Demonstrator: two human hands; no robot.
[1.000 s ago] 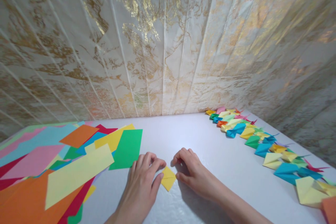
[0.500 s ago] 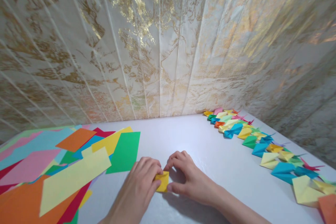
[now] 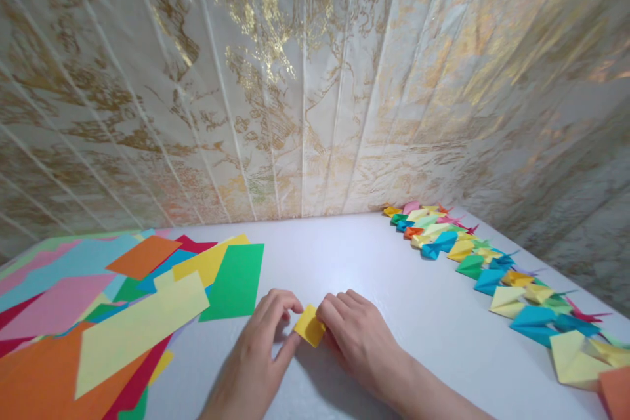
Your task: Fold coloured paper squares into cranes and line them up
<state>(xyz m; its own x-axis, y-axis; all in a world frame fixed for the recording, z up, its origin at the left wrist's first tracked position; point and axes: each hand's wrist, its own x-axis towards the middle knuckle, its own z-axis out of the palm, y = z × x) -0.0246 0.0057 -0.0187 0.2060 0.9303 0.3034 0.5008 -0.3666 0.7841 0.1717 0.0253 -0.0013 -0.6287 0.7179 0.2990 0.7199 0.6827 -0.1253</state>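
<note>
A small folded yellow paper is held a little above the white table, tilted so that a corner points down. My right hand has its fingers closed on the paper's right edge. On the other side, my left hand is curved with thumb and forefinger apart; its thumb tip is at the paper's left corner. The far faces of the paper and some right fingertips are hidden.
Coloured paper sheets overlap at the left, with a green sheet nearest my left hand. Several folded paper figures, among them a blue one, line the right edge of the white table. A gold-patterned curtain stands behind.
The yellow paper has turned and risen slightly. My right fingers have closed on it, while my left thumb and forefinger have spread and moved back to its left corner.
</note>
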